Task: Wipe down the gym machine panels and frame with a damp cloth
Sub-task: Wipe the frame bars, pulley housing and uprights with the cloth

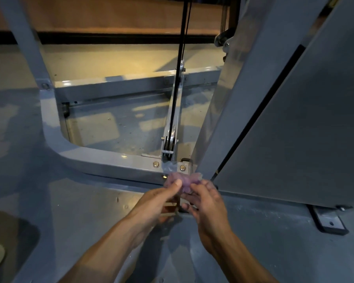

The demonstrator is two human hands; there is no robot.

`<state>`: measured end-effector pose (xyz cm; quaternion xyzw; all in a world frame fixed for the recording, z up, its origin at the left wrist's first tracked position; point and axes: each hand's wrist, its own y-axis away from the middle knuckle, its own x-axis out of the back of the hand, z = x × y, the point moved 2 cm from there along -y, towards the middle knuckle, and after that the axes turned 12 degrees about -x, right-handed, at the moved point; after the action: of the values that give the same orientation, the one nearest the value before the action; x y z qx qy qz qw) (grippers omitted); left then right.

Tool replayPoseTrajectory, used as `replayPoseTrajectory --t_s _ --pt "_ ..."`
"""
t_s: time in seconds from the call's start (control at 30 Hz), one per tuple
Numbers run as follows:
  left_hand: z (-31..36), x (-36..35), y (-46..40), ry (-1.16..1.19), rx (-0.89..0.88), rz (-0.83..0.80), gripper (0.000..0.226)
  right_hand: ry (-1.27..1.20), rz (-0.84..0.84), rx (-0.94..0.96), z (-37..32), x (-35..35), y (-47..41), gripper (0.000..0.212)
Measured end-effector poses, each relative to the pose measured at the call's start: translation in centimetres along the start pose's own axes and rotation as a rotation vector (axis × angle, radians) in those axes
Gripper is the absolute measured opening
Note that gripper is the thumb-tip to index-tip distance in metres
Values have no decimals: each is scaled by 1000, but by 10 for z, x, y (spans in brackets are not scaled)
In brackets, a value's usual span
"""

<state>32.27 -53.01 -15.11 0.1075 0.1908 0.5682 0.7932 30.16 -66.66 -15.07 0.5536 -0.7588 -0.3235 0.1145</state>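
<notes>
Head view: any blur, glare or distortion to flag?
Head view: the cloth and the fingertips gripping it are motion-blurred; warm glare on the floor beyond the frame rail; wide-angle bending of the side panel; the lower left corner is in deep shadow.

Glossy grey painted metal frame [102,160], matt grey panel [307,129], soft fuzzy purple cloth [184,180].

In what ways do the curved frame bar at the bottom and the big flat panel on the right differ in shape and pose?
The curved frame bar is a narrow beam that bends round a corner and lies low; the flat panel is a broad sheet that stands leaning. The frame bar carries brass-coloured bolts near the pulley; the panel's face shows none. Both are grey painted metal. Both hands hold the purple cloth where the two meet.
</notes>
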Motion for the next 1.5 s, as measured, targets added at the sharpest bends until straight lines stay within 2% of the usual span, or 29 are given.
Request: replayPoseTrajectory --t_s 0.1,0.13,0.2,0.33,0.4,0.47,0.53,0.63,0.73,0.9,1.0,1.17,1.27,1.37,1.43,1.5 --pt "9 -11 -1 132 -119 -11 35 -4 -10 25 -6 -3 4 15" --pt "11 -14 -3 133 -168 22 28 2 -8 26 -7 -3 4 12" --pt "12 -17 -8 104 -219 188 20 0 -20 5 -9 -4 6 11" --pt "11 -1 -19 -73 -355 429 11 120 -84 -52 -12 -3 11 9" --pt "17 12 -19 -288 -432 494 10 200 -62 -30 -21 5 15 8" --pt "18 19 -22 -498 -425 457 12 290 -38 19 -35 16 19 10" --pt "11 19 -31 -572 -385 392 6 366 -29 68 -50 25 25 10" --pt "4 5 -49 -493 -346 353 15 444 -8 145 -71 31 34 12" --pt "8 -10 -69 -473 -337 347 8 511 23 298 -89 32 45 10" --pt "14 -21 -86 -528 -316 410 6 625 139 559 -97 37 63 26" --pt "11 -21 -92 -548 -319 478 17 617 145 570 -93 41 68 27" --pt "13 -36 -89 -550 -295 342 21 622 175 583 -91 49 69 36" --pt "24 -36 -85 -409 -258 329 17 575 163 609 -96 49 67 44" --pt "48 -37 -71 -242 -377 266 17 534 115 653 -99 45 66 50" --pt "65 -35 -63 -306 -511 242 20 508 108 663 -99 43 62 52" --pt "64 -32 -61 -426 -495 227 18 517 110 667 -98 43 61 53"
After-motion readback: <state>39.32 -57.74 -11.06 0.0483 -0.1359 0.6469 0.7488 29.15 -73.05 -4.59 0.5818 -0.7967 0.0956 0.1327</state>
